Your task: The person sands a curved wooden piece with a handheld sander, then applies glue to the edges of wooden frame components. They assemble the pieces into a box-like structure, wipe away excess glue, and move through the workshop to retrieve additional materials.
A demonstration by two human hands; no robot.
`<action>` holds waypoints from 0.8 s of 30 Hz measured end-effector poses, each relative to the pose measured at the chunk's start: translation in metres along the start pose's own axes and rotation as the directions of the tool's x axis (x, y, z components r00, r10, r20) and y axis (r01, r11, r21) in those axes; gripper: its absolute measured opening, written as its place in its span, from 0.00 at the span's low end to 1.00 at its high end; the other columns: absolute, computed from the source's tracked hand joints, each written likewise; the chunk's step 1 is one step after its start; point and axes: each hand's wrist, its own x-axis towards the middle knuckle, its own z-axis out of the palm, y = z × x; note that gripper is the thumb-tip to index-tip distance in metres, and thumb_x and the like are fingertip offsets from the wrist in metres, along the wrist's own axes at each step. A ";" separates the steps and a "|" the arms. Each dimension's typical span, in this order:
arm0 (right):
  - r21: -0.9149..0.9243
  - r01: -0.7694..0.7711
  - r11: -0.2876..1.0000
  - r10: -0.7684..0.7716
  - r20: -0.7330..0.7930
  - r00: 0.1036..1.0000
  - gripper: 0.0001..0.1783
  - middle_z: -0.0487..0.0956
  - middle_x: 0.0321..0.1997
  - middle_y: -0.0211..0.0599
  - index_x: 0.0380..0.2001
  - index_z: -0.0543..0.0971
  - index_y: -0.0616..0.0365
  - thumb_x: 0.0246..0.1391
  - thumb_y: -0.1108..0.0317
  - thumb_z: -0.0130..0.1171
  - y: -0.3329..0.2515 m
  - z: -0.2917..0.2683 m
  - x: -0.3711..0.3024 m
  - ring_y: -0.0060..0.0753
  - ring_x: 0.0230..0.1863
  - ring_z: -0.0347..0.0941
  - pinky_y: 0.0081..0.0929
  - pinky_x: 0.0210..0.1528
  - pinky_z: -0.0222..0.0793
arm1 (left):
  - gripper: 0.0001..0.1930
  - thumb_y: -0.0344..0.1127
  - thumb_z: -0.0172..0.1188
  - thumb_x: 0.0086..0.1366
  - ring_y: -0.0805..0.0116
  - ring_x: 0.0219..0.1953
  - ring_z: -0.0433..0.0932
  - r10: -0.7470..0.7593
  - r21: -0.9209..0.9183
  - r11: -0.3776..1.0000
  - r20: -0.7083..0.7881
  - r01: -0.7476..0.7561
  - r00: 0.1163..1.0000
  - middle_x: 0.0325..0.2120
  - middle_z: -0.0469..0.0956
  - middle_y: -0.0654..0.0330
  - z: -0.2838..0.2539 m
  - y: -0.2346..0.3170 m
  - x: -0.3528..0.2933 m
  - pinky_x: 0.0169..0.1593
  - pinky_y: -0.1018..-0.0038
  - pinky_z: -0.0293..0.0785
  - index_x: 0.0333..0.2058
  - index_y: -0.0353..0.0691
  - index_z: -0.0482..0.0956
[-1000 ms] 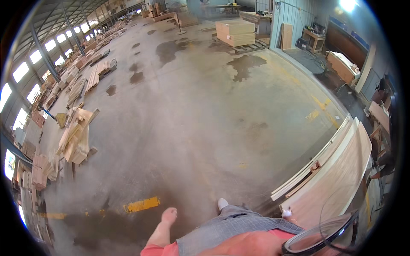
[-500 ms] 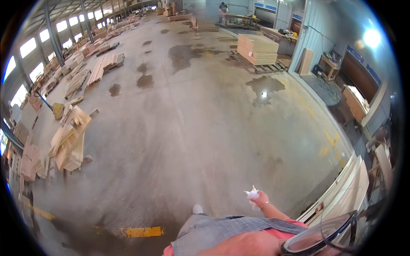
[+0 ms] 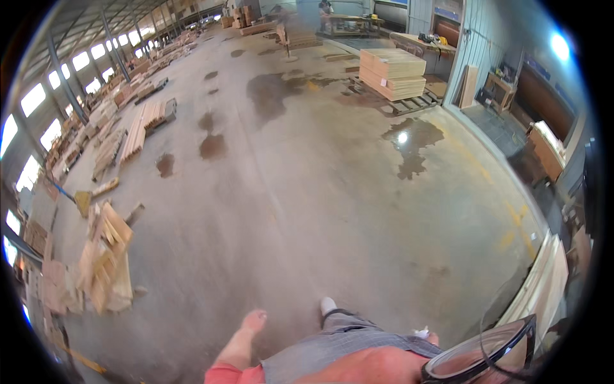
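Observation:
My left hand (image 3: 256, 320) hangs out in front of my left side, over the concrete floor. Motion blur smears its fingers, and nothing shows in it. Low at my right side, my right hand (image 3: 433, 338) is partly hidden by my grey apron (image 3: 345, 339). A small crumpled white bundle (image 3: 421, 332), soft-looking like cloth or gloves, sticks out of its grasp. One light-coloured shoe (image 3: 328, 305) shows ahead of the apron.
Loose boards (image 3: 107, 256) lie piled on the left. Long pale planks (image 3: 540, 281) are at the right. Farther ahead, stacked panels (image 3: 391, 72) rest on a pallet beyond a wet patch (image 3: 416, 141). A person (image 3: 326, 9) is near a far workbench.
My left hand has come into view at the front. My right hand with the white bundle has drawn back toward my side. The surroundings have shifted as I walk.

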 end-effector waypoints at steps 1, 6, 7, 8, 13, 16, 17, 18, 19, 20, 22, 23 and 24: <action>0.037 -0.030 0.999 0.031 -0.028 0.999 0.26 0.81 0.39 0.45 0.35 0.81 0.57 0.29 0.56 0.72 -0.021 0.013 0.010 0.45 0.42 0.78 0.36 0.45 0.72 | 0.18 0.44 0.47 0.61 0.53 0.53 0.70 -0.039 -0.010 0.999 0.001 0.039 0.999 0.49 0.74 0.52 0.002 -0.008 0.009 0.55 0.63 0.66 0.44 0.44 0.77; 0.102 0.198 0.975 -0.211 0.133 0.968 0.31 0.80 0.40 0.47 0.41 0.78 0.60 0.31 0.54 0.71 -0.257 0.041 0.050 0.44 0.42 0.77 0.35 0.44 0.72 | 0.18 0.44 0.44 0.62 0.49 0.45 0.75 -0.095 0.233 0.972 0.345 0.013 0.934 0.39 0.78 0.49 0.088 -0.173 0.033 0.50 0.60 0.71 0.40 0.43 0.79; 0.064 0.255 0.965 -0.260 0.087 0.962 0.32 0.80 0.40 0.48 0.41 0.78 0.60 0.31 0.53 0.71 -0.284 0.042 0.064 0.45 0.42 0.77 0.35 0.45 0.72 | 0.18 0.44 0.44 0.62 0.49 0.45 0.76 -0.160 0.153 0.983 0.404 0.106 0.901 0.39 0.78 0.49 0.075 -0.153 0.025 0.50 0.60 0.71 0.40 0.43 0.79; 0.040 0.334 0.942 -0.336 0.066 0.940 0.33 0.80 0.40 0.48 0.41 0.77 0.60 0.30 0.53 0.72 -0.324 0.052 0.083 0.45 0.42 0.77 0.35 0.45 0.72 | 0.18 0.44 0.44 0.62 0.49 0.44 0.76 -0.230 0.123 0.973 0.421 0.196 0.877 0.38 0.79 0.49 0.038 -0.115 0.027 0.49 0.60 0.71 0.40 0.43 0.79; 0.096 0.456 0.885 -0.465 0.123 0.877 0.34 0.79 0.40 0.48 0.43 0.75 0.61 0.33 0.53 0.71 -0.558 0.047 0.094 0.45 0.43 0.77 0.36 0.46 0.72 | 0.17 0.43 0.44 0.62 0.50 0.43 0.76 -0.360 0.073 0.928 0.421 0.365 0.832 0.37 0.79 0.49 -0.036 -0.104 0.101 0.48 0.59 0.71 0.39 0.42 0.80; 0.097 0.444 0.891 -0.454 0.186 0.871 0.33 0.79 0.40 0.50 0.45 0.75 0.62 0.35 0.54 0.70 -0.623 0.062 0.119 0.45 0.42 0.77 0.35 0.45 0.72 | 0.17 0.43 0.45 0.62 0.51 0.42 0.77 -0.355 0.071 0.931 0.412 0.358 0.839 0.37 0.79 0.49 -0.080 -0.113 0.166 0.47 0.59 0.72 0.39 0.41 0.80; 0.018 0.463 0.886 -0.463 0.082 0.883 0.34 0.79 0.39 0.49 0.45 0.75 0.62 0.34 0.54 0.69 -0.635 0.067 0.118 0.46 0.41 0.77 0.35 0.43 0.73 | 0.17 0.43 0.45 0.62 0.51 0.42 0.77 -0.338 0.087 0.939 0.413 0.333 0.846 0.37 0.79 0.49 -0.099 -0.117 0.194 0.47 0.59 0.72 0.39 0.41 0.80; -0.002 0.451 0.893 -0.448 0.092 0.889 0.34 0.80 0.38 0.49 0.44 0.75 0.62 0.34 0.52 0.70 -0.637 0.071 0.123 0.46 0.41 0.77 0.36 0.44 0.73 | 0.17 0.43 0.45 0.61 0.51 0.42 0.77 -0.304 0.105 0.952 0.402 0.287 0.864 0.36 0.79 0.49 -0.118 -0.119 0.222 0.47 0.59 0.72 0.39 0.41 0.80; -0.010 0.430 0.903 -0.427 0.093 0.899 0.35 0.80 0.37 0.49 0.42 0.76 0.61 0.33 0.50 0.71 -0.637 0.075 0.130 0.46 0.41 0.78 0.37 0.45 0.72 | 0.17 0.43 0.45 0.61 0.52 0.41 0.77 -0.257 0.128 0.966 0.393 0.225 0.883 0.36 0.79 0.49 -0.138 -0.125 0.256 0.47 0.59 0.72 0.39 0.41 0.80; -0.016 0.408 0.913 -0.405 0.094 0.910 0.35 0.80 0.36 0.49 0.41 0.76 0.61 0.32 0.48 0.72 -0.642 0.075 0.140 0.46 0.40 0.78 0.38 0.45 0.72 | 0.17 0.42 0.45 0.61 0.52 0.41 0.78 -0.186 0.160 0.978 0.360 0.136 0.914 0.36 0.79 0.49 -0.158 -0.128 0.300 0.46 0.59 0.72 0.39 0.41 0.80; -0.044 0.349 0.936 -0.330 0.230 0.916 0.30 0.80 0.39 0.47 0.37 0.79 0.61 0.31 0.51 0.70 -0.660 0.065 0.141 0.43 0.43 0.77 0.34 0.44 0.73 | 0.17 0.42 0.44 0.61 0.52 0.39 0.78 -0.216 0.248 0.957 0.268 0.149 0.939 0.35 0.80 0.50 -0.241 -0.060 0.379 0.44 0.58 0.73 0.38 0.40 0.80; -0.115 0.297 0.948 -0.266 0.227 0.937 0.29 0.81 0.38 0.47 0.36 0.80 0.60 0.31 0.51 0.71 -0.659 0.068 0.154 0.43 0.43 0.77 0.34 0.44 0.73 | 0.17 0.42 0.44 0.61 0.50 0.40 0.78 -0.286 0.169 0.955 0.315 0.243 0.905 0.34 0.80 0.50 -0.285 -0.026 0.420 0.45 0.57 0.73 0.38 0.41 0.80; -0.185 0.257 0.949 -0.214 0.222 0.951 0.29 0.81 0.38 0.47 0.34 0.81 0.59 0.30 0.50 0.72 -0.654 0.073 0.169 0.43 0.42 0.78 0.34 0.43 0.73 | 0.18 0.46 0.46 0.60 0.50 0.45 0.76 -0.059 0.184 0.982 0.147 0.031 0.987 0.39 0.79 0.49 -0.302 -0.027 0.463 0.50 0.59 0.71 0.38 0.44 0.81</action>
